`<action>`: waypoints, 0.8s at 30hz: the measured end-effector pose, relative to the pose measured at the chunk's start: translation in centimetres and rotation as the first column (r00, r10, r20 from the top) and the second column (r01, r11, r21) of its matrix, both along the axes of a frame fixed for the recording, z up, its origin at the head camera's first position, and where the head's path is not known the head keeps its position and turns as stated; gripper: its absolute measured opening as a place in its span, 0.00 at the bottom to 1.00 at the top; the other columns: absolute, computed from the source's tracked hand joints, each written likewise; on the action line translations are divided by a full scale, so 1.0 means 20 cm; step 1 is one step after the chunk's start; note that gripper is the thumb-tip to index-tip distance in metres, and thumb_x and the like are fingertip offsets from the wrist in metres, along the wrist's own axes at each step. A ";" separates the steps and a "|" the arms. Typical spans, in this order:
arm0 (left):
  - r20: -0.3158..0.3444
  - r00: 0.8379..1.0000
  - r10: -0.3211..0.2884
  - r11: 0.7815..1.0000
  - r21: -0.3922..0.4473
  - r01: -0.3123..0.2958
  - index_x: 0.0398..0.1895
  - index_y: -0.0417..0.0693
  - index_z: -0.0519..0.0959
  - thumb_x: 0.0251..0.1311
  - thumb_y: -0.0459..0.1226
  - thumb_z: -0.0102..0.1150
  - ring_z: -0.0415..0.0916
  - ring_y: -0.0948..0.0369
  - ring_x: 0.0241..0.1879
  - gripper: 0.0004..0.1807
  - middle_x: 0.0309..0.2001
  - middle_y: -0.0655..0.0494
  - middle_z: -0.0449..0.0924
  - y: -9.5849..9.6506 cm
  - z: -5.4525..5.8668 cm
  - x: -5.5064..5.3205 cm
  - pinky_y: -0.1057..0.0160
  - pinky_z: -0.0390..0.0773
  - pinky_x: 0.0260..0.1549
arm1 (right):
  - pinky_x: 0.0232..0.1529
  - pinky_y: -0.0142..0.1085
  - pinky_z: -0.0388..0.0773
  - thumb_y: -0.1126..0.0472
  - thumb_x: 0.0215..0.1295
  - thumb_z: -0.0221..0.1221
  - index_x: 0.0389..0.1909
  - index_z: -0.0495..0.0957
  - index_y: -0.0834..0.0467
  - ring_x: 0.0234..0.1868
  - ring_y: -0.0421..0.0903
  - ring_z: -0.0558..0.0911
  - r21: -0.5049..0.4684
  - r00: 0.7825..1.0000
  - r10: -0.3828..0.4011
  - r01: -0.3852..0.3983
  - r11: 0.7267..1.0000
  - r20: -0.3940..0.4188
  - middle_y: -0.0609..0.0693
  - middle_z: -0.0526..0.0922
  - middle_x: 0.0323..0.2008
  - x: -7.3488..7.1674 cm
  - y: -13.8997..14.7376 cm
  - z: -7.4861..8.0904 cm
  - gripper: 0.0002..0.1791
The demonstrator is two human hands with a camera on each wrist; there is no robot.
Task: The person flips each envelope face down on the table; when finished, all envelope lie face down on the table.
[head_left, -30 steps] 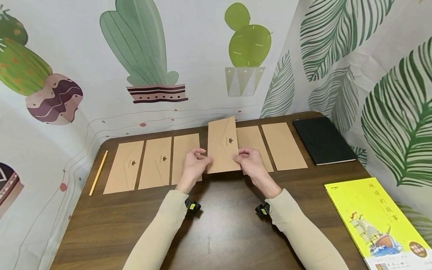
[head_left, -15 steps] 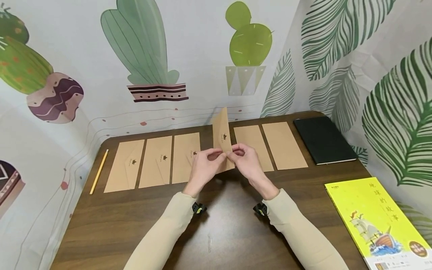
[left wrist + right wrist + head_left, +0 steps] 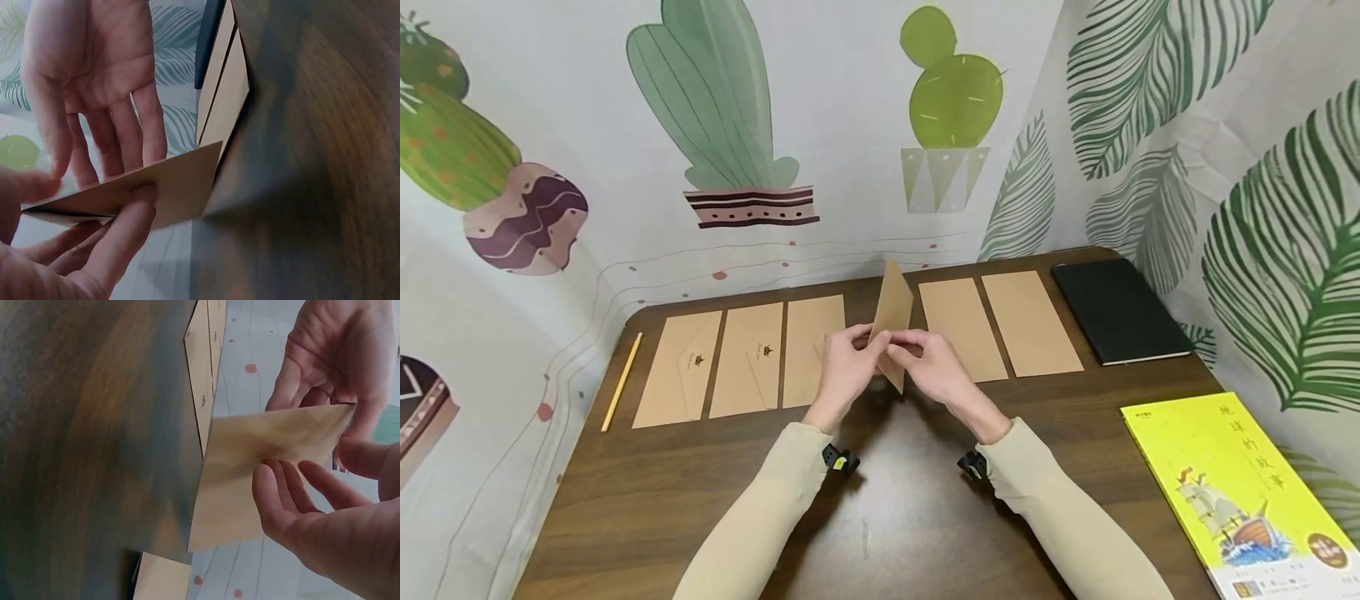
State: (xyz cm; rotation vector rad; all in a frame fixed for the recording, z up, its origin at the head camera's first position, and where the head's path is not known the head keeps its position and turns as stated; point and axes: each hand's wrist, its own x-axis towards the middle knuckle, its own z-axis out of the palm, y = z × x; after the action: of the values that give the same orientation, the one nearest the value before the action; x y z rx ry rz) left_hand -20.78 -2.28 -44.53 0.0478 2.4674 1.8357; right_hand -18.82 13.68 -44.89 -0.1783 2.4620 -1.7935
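A brown kraft envelope (image 3: 893,312) stands upright above the table, turned nearly edge-on, with its plain side showing in the head view. My left hand (image 3: 847,364) grips its left side near the lower part; in the left wrist view the left fingers (image 3: 128,228) lie against one face. From the other side my right hand (image 3: 936,364) holds it, its fingers (image 3: 269,494) touching the plain face in the right wrist view. Both thumbs meet close together at the near edge. Three envelopes (image 3: 677,367) lie left of the hands, and two plain ones (image 3: 1032,325) lie right.
A yellow pencil (image 3: 621,382) lies at the left table edge. A black notebook (image 3: 1120,312) is at the back right, and a bright yellow book (image 3: 1240,483) sits at the front right. A patterned cloth wall (image 3: 850,125) rises behind the wooden table (image 3: 880,517).
The held envelope has rotated from showing its crown-printed flap side to edge-on, then to its plain side. Both hands have come closer together around it.
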 end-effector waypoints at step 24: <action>0.188 0.974 0.129 0.876 0.438 -0.201 0.64 0.25 0.78 0.71 0.23 0.56 0.88 0.64 0.33 0.19 0.40 0.48 0.86 -0.06 -0.06 -0.01 0.66 0.90 0.32 | 0.36 0.32 0.89 0.63 0.68 0.73 0.84 0.59 0.66 0.36 0.44 0.86 -0.082 0.959 -0.171 0.194 0.978 0.225 0.62 0.78 0.60 -0.05 0.00 -0.08 0.48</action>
State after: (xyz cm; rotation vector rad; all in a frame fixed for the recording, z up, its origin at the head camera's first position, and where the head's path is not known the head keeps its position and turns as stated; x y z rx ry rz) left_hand -21.07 -3.50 -45.80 -0.2807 1.9429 2.3524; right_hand -19.74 13.72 -46.40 0.2352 2.2996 -1.8973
